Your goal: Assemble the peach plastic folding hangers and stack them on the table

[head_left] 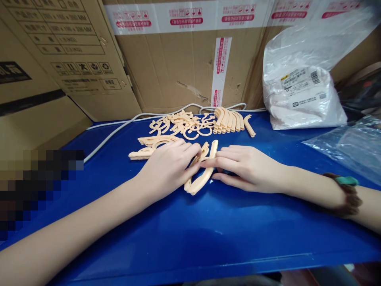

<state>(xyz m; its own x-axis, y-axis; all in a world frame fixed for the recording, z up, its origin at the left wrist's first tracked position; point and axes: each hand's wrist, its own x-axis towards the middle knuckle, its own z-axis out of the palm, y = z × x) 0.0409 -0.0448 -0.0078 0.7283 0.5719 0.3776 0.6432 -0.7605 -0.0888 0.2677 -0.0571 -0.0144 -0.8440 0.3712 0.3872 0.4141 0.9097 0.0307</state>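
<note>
Between my hands is a beige plastic folding hanger (203, 180), its two curved arms lying side by side at a slant just above or on the blue table. My left hand (169, 163) pinches its left arm from above, and those fingertips partly hide the joint. From the other side, my right hand (244, 167) has its fingers closed on the right arm. Behind my left hand lie folded hangers (141, 154), partly covered by it. Farther back are a loose pile of beige hooks and curved parts (181, 122) and a neat row of curved arms (229, 120).
The blue table (190, 238) ends at a near edge. One single arm (250, 126) lies right of the row. A white cable (110, 137) runs along the back before cardboard boxes (178, 59). A white plastic bag (303, 95) and clear film (354, 143) are at right.
</note>
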